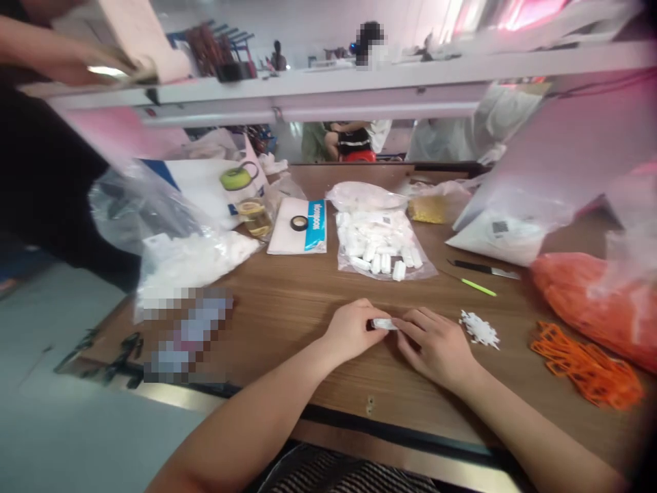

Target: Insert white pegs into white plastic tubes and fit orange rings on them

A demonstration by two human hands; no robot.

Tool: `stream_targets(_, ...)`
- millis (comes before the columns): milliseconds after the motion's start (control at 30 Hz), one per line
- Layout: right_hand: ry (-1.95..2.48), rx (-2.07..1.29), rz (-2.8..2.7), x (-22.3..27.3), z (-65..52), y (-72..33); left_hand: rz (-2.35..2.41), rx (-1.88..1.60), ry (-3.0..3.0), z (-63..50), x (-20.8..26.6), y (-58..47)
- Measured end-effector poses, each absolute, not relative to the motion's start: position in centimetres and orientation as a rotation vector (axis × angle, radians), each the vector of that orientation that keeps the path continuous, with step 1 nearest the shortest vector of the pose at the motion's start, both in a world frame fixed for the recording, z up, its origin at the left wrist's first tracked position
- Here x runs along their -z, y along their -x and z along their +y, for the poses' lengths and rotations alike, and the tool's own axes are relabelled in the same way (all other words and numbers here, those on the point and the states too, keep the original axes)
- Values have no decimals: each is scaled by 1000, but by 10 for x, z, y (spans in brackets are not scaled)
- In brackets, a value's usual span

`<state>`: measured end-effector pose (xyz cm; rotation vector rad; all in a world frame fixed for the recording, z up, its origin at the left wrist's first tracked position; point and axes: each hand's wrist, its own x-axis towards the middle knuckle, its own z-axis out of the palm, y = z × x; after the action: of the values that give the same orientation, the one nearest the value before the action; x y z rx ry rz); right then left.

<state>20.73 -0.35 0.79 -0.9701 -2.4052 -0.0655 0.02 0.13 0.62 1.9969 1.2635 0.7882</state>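
Near the front middle of the wooden table, my left hand (pixel 355 330) is closed on a small white plastic piece (pixel 382 323). My right hand (pixel 434 342) meets it from the other side, its thumb and fingertips pinched at the piece's right end; whether a second tiny part sits between them is too small to see. To the right of my right hand lies a little heap of tiny white parts (pixel 480 329). Beyond my hands, an open clear bag (pixel 359 268) holds many similar white pieces, some spilling at its mouth.
Orange bands (pixel 585 363) and a bag of orange material (pixel 590 294) lie right. A black-handled blade (pixel 485 268) and green-handled tool (pixel 478 286) are nearby. A notebook (pixel 287 229) bears a tape roll (pixel 299 223). A bag of white parts (pixel 189 263) stands left; a person's arm (pixel 56 55) reaches over the shelf (pixel 328 77).
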Motion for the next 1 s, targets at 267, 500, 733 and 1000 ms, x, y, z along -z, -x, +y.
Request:
stream_targets(267, 897, 332, -2365, -1, -1, -203, 1285, -729, -2007, 4, -2, -2)
stream_targets(500, 917, 408, -2349, -2, -5, -198, 1305, -707, -2044, 4, -3, -1)
stream_targets(733, 954, 489, -2342, 0, -9, -192, 1310, -679, -2038, 4, -3, -1)
stream_targets(1000, 958, 485, -2333, 4, -9, -195, 1306, -693, -2065, 4, 1, -1)
